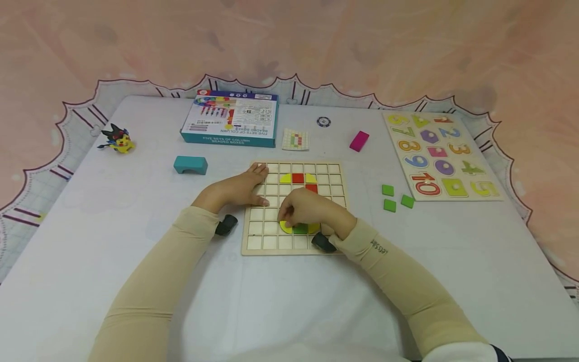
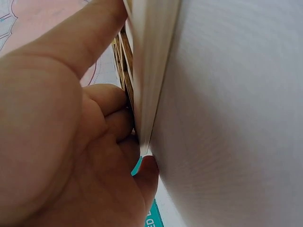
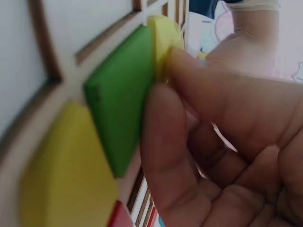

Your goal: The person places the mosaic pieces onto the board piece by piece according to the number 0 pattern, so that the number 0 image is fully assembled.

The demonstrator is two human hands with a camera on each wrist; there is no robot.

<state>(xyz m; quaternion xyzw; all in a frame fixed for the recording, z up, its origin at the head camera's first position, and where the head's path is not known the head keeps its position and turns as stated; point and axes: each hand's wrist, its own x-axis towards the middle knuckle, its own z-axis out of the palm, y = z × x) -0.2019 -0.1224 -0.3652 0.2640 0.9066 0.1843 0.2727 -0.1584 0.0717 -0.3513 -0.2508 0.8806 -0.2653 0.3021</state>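
A wooden grid board (image 1: 267,243) lies flat on the white table. My left hand (image 1: 237,190) rests along its left edge with fingers and thumb apart, touching frame and grid. My right hand (image 1: 307,207) is over the board's lower middle, its thumb and index finger pinching a yellow rounded-corner piece (image 3: 164,40) that sits in a cell. Beside it is a green square tile (image 3: 120,101), then another yellow piece (image 3: 71,175). In the head view, the far rows hold a red tile (image 1: 298,178) between two yellow pieces, and a second red tile (image 1: 311,187). The right hand hides several cells.
Three green tiles (image 1: 389,205) lie right of the board, near a number puzzle (image 1: 493,173). Behind are a pattern card (image 1: 296,140), a magenta block (image 1: 359,141), a poker chip (image 1: 323,121) and a box (image 1: 230,120). A teal arch block (image 1: 190,164) and yellow figurine (image 1: 119,141) are left.
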